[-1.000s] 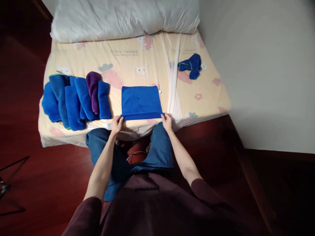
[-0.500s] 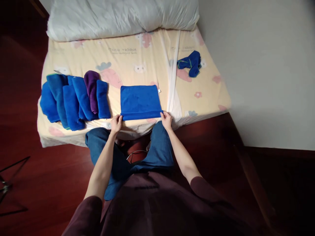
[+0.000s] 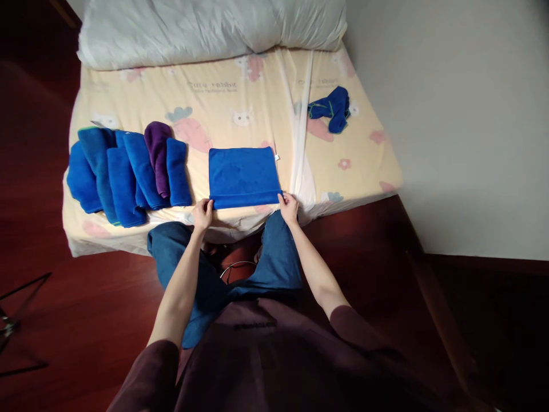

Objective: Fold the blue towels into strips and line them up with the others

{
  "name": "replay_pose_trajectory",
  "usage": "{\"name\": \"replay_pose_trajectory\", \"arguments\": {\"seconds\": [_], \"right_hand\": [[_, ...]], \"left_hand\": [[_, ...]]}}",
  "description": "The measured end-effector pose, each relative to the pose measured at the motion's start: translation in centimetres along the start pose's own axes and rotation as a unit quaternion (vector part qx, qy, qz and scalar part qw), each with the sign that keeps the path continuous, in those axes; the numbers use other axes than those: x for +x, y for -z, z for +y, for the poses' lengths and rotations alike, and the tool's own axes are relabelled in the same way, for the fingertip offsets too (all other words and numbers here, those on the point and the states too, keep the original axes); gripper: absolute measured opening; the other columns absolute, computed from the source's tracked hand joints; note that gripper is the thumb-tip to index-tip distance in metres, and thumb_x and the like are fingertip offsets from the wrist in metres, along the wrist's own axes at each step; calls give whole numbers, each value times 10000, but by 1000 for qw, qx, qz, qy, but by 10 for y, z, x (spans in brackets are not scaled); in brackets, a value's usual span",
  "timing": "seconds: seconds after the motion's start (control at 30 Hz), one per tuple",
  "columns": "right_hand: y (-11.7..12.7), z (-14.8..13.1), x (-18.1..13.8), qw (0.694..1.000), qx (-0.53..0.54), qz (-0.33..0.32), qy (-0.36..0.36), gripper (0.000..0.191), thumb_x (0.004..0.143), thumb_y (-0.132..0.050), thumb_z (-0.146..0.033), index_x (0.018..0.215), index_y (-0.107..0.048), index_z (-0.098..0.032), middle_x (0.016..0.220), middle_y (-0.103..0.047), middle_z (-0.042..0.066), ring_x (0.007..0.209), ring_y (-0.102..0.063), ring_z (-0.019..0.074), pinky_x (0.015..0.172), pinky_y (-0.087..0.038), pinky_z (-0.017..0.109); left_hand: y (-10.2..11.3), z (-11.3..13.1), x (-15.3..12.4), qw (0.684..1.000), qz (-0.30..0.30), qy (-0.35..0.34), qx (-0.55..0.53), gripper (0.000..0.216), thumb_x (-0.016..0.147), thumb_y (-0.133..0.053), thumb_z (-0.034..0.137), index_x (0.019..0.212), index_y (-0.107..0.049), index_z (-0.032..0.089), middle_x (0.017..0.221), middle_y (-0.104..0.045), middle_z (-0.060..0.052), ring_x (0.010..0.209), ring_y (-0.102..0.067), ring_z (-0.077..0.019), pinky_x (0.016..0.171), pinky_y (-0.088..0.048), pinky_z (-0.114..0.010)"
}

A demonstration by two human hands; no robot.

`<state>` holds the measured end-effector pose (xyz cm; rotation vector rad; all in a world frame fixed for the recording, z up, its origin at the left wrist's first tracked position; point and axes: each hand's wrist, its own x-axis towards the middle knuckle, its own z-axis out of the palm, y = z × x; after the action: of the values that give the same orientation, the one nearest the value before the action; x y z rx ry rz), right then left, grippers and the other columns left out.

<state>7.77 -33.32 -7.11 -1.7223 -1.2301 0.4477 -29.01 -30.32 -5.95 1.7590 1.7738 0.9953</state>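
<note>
A folded blue towel (image 3: 243,174) lies flat near the front edge of the bed (image 3: 240,109). My left hand (image 3: 202,213) pinches the towel's near left corner. My right hand (image 3: 289,208) pinches its near right corner. The near edge of the towel is turned up into a narrow fold between the two hands. I sit at the bedside with my knees under the edge.
A row of rolled blue towels (image 3: 124,174) with one purple towel (image 3: 156,151) lies to the left. A crumpled blue cloth (image 3: 332,109) sits at the back right. A white duvet (image 3: 210,26) lies along the head of the bed. Dark wooden floor surrounds the bed.
Both hands and the towel's near edge have moved slightly up and away from me. The view has shifted a little; the grip on both corners is the same.
</note>
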Motion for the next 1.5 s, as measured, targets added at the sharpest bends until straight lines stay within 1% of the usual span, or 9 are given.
{"name": "replay_pose_trajectory", "arguments": {"seconds": [0.47,0.6,0.67,0.77,0.83,0.9,1.03,1.27,1.5], "right_hand": [[-2,2,1,1000,-9,7,-4,526,946,-610,-647,972,-784,-151,803,-726,91,716,-646,195,796,-594,340],[-2,0,0,1000,-14,2,1,489,978,-588,-597,1071,-772,-154,846,-743,93,738,-667,199,808,-605,339],[2,-4,-5,999,-22,26,29,478,1001,-569,-559,1198,-740,-158,968,-761,118,838,-700,217,861,-614,359],[14,-13,-17,991,-48,68,104,455,1023,-569,-483,1328,-695,-170,1264,-724,174,1168,-696,272,1065,-570,435],[23,-20,-27,985,-72,26,154,404,1038,-555,-420,1344,-706,-203,1386,-690,160,1332,-641,285,1174,-503,477],[28,-25,-34,975,-95,-61,191,378,1054,-523,-359,1365,-708,-249,1462,-668,117,1423,-592,275,1227,-457,500],[25,-29,-34,953,-111,-183,216,452,1065,-469,-277,1492,-620,-265,1619,-537,67,1572,-429,243,1315,-340,528],[13,-23,-23,955,-154,-187,170,516,1055,-457,-247,1561,-550,-207,1654,-480,89,1580,-417,243,1333,-312,514],[8,-33,-12,941,-226,-190,166,563,1009,-488,-191,1567,-537,-139,1638,-501,116,1574,-426,238,1322,-336,479]], "left_hand": [[-4,-2,1,1000,6,2,10,358,1011,-484,520,954,-666,217,940,-749,-109,893,-694,-263,858,-533,-378],[-5,1,0,1000,7,18,-2,295,1009,-515,475,992,-654,215,940,-733,-103,912,-693,-269,895,-546,-399],[-2,6,-6,999,29,14,-7,289,1004,-544,456,1104,-645,205,1044,-723,-129,1005,-686,-287,958,-546,-432],[9,19,-21,998,51,-46,10,388,1013,-560,425,1311,-599,179,1353,-632,-205,1300,-593,-328,1147,-461,-504],[16,29,-31,993,-5,-112,27,418,1032,-537,391,1400,-577,195,1511,-553,-204,1453,-497,-334,1236,-376,-531],[19,37,-36,981,-86,-170,41,440,1047,-501,354,1462,-564,221,1595,-512,-172,1537,-425,-324,1274,-333,-542],[13,38,-31,963,-160,-206,67,530,1040,-456,325,1551,-517,198,1683,-423,-148,1611,-314,-321,1318,-259,-577],[9,23,-15,966,-157,-164,121,627,1007,-458,333,1604,-471,143,1681,-406,-164,1584,-369,-344,1317,-244,-596],[6,38,1,945,-184,-141,231,652,960,-417,165,1608,-467,125,1663,-438,-156,1565,-410,-307,1317,-270,-534]]}}
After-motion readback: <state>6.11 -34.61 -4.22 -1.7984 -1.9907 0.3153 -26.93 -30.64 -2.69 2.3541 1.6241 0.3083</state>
